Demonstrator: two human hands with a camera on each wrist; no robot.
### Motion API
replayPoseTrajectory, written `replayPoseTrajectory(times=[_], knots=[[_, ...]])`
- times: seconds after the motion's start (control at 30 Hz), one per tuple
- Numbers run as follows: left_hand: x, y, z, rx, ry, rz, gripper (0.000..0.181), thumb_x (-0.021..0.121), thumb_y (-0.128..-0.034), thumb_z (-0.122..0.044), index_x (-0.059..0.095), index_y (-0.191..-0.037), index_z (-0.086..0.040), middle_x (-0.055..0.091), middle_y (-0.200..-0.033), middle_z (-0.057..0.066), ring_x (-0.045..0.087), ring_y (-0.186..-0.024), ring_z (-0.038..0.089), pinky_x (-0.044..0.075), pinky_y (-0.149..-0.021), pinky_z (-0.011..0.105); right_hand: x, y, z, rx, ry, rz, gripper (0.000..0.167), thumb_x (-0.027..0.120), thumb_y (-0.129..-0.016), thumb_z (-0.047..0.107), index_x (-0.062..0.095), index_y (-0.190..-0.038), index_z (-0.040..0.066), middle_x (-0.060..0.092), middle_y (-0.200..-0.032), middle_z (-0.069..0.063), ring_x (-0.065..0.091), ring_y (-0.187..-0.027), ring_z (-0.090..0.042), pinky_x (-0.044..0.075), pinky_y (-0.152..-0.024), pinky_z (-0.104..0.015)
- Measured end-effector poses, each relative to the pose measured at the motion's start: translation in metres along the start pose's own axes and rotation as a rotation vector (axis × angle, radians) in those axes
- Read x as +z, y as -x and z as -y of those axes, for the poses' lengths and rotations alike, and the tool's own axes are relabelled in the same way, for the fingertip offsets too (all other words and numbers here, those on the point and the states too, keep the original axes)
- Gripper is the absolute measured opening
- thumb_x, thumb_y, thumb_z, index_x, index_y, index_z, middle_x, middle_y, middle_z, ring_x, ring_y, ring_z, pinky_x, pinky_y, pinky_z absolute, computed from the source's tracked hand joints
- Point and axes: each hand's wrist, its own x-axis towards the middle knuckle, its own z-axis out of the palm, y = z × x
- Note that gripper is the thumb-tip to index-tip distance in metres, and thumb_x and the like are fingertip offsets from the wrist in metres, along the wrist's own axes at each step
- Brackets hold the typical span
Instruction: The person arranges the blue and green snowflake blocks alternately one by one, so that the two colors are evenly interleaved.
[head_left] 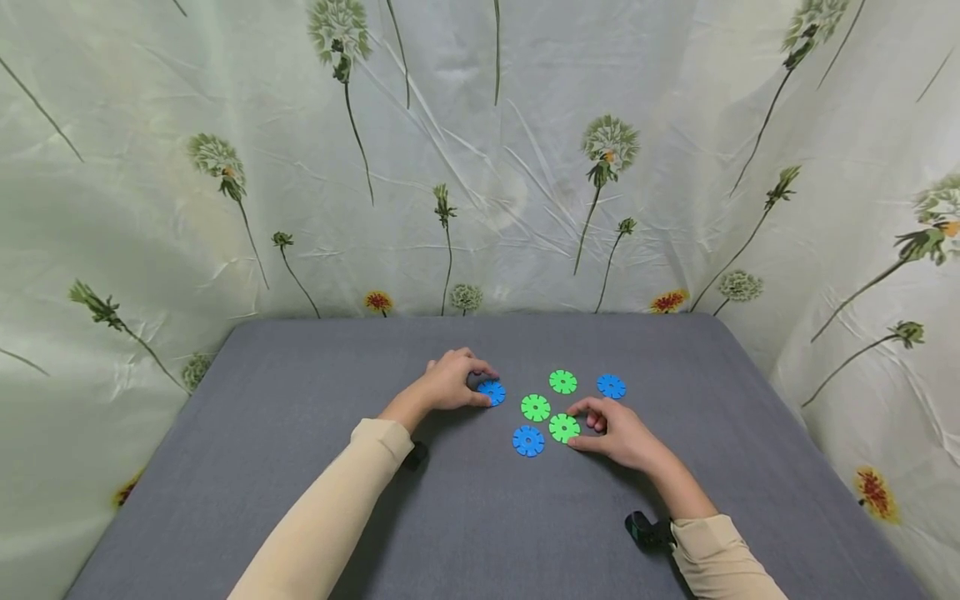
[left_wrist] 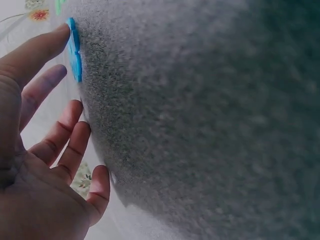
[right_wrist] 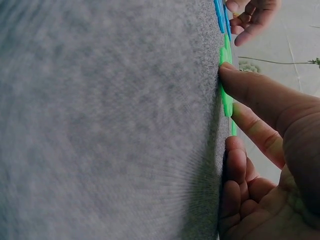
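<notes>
In the head view, the left hand [head_left: 452,382] has its thumb and index finger at opposite edges of a blue notched disc [head_left: 492,392]. The left wrist view shows that thumb against the blue disc [left_wrist: 75,52], the other fingers of the hand [left_wrist: 45,145] spread. To the right, the right hand [head_left: 617,429] holds a green notched disc [head_left: 564,427] by its edges between thumb and index finger. Both of those fingertips meet the green disc [right_wrist: 226,95] in the right wrist view, where the remaining fingers of the hand [right_wrist: 270,145] are curled. Both discs lie flat.
Two more green discs, one [head_left: 536,407] between the hands and one [head_left: 562,382] farther back, lie on the grey table [head_left: 480,517]. Another blue disc [head_left: 528,441] is nearer the front, and one [head_left: 611,386] lies behind the right hand. A flowered curtain [head_left: 480,167] hangs behind.
</notes>
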Motion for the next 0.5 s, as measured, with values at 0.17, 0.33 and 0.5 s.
replayPoseTrajectory(times=[0.17, 0.33, 0.5], knots=[[0.0007, -0.003, 0.0021, -0.011, 0.058, 0.008, 0.044, 0.09, -0.0899, -0.033, 0.078, -0.132, -0.032, 0.062, -0.134, 0.003, 0.051, -0.129, 0.027, 0.036, -0.104, 0.059, 0.0006, 0.0003, 0.0007, 0.004, 0.003, -0.004, 0.037, 0.09, -0.088, 0.023, 0.075, -0.12, 0.011, 0.055, -0.092, -0.001, 0.046, -0.082, -0.013, 0.037, -0.073, -0.027], [0.0006, -0.004, 0.0031, -0.018, 0.09, 0.017, 0.044, 0.09, -0.0893, -0.033, 0.078, -0.132, -0.033, 0.061, -0.139, 0.004, 0.05, -0.132, 0.029, 0.036, -0.106, 0.061, 0.001, -0.0006, -0.0006, 0.004, 0.006, -0.005, 0.036, 0.09, -0.089, 0.023, 0.075, -0.12, 0.011, 0.054, -0.092, -0.001, 0.046, -0.081, -0.012, 0.037, -0.073, -0.027], [0.0006, -0.0047, 0.0026, -0.025, 0.106, 0.017, 0.043, 0.091, -0.0886, -0.032, 0.08, -0.13, -0.033, 0.061, -0.14, 0.005, 0.049, -0.132, 0.029, 0.035, -0.105, 0.06, 0.0005, -0.0013, -0.0027, 0.007, 0.003, -0.005, 0.035, 0.089, -0.089, 0.022, 0.075, -0.12, 0.011, 0.053, -0.092, -0.001, 0.045, -0.081, -0.011, 0.037, -0.073, -0.027]])
